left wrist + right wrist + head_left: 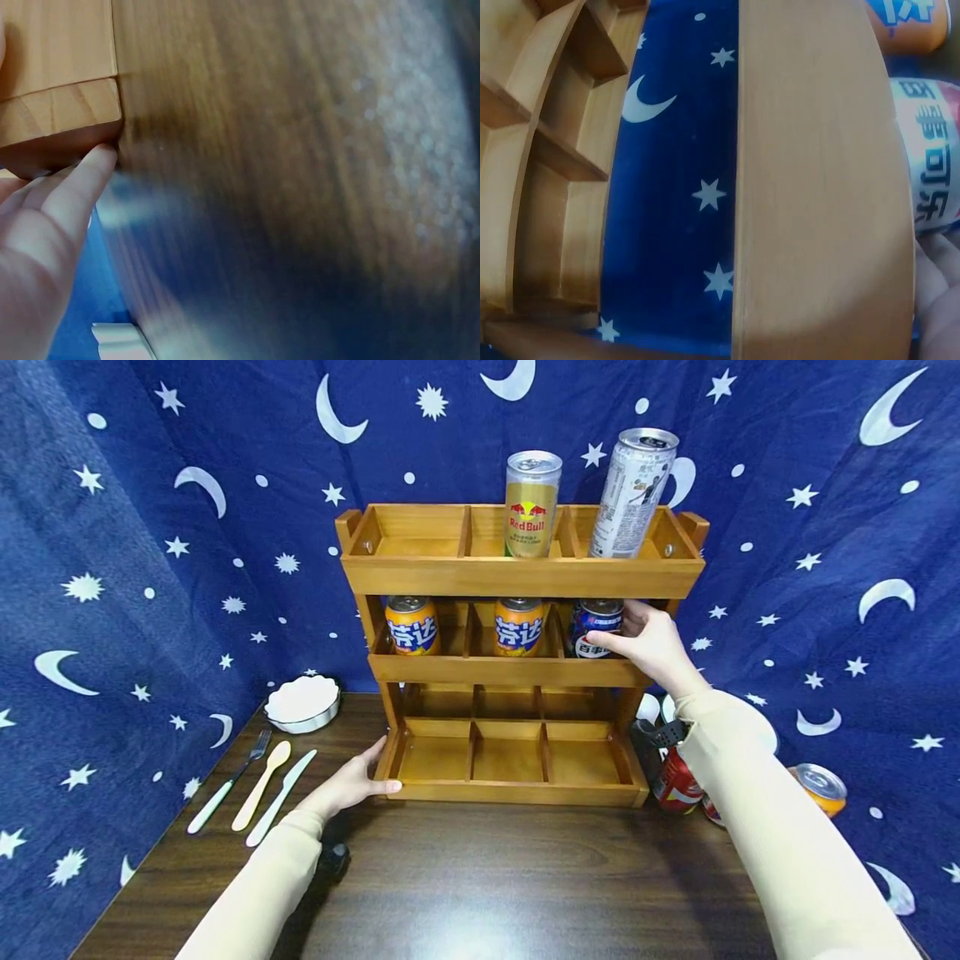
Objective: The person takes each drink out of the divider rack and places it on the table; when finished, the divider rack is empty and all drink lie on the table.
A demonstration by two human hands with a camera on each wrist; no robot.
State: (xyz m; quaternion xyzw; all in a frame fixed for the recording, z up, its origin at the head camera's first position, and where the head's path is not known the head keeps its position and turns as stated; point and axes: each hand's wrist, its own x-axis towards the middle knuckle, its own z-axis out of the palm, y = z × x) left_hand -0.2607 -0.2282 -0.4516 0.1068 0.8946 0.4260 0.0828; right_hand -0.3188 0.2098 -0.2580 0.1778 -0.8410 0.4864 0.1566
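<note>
A wooden three-tier rack (pixel 517 578) stands on the table, divided into compartments. My right hand (pixel 654 647) reaches into the right compartment of its middle tier and grips a dark blue Pepsi can (pixel 596 620), thumb across the front. In the right wrist view the can's white label (pixel 930 161) shows beyond the tier's front board, with fingers at one end. My left hand (pixel 348 783) holds the rack's lower left front corner, thumb on the front rail and fingers along the side. Two orange Fanta cans (pixel 412 627) occupy the middle tier's other compartments.
On the top tier are a gold Red Bull can (pixel 530 514) and a tilted tall white can (pixel 633 493). A fork (pixel 228 783), spoon (pixel 261 785), knife (pixel 281 797) and white bowl (pixel 302 706) lie at left. Red cans (pixel 678 783) and an orange can (pixel 819 787) stand at right.
</note>
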